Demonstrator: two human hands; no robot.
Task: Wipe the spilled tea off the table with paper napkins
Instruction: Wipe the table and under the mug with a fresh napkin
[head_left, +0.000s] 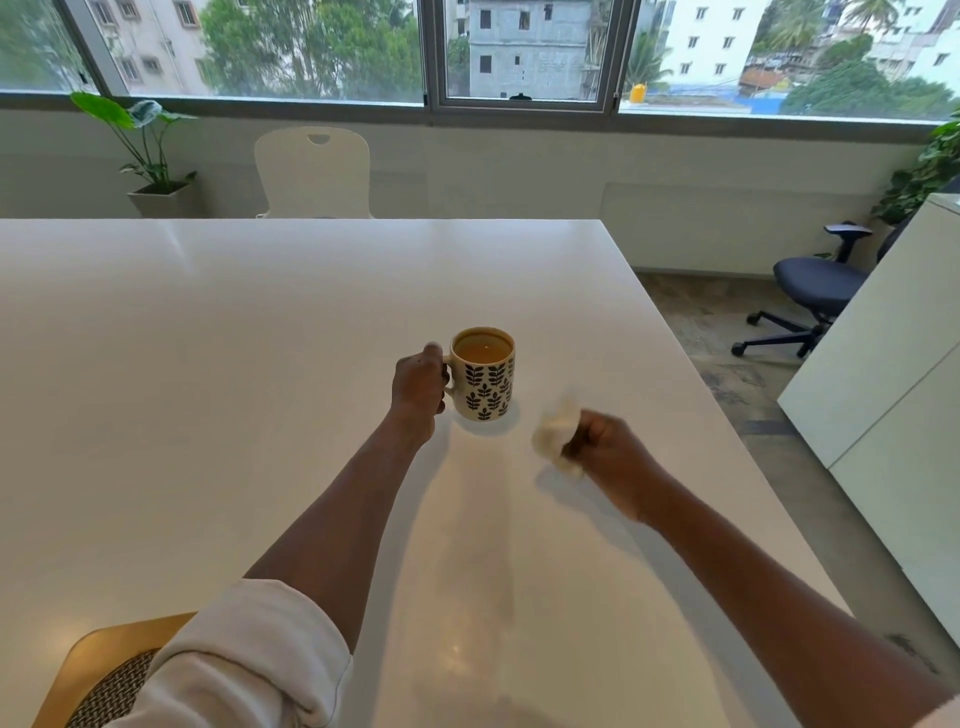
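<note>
A cream mug (485, 382) with a dark leaf pattern holds tea and stands near the middle of the white table (208, 338). My left hand (418, 387) grips its handle from the left side. To the right of the mug, my right hand (605, 449) holds a crumpled, tea-stained paper napkin (558, 434) just above the tabletop; the hand and napkin are blurred. I see no puddle of tea on the table surface around the mug.
A wooden chair with a woven seat (98, 675) shows at the bottom left. A white chair (313, 171) stands at the table's far edge. An office chair (815, 291) and a white cabinet (893, 395) sit to the right, with potted plants (150, 156) by the window.
</note>
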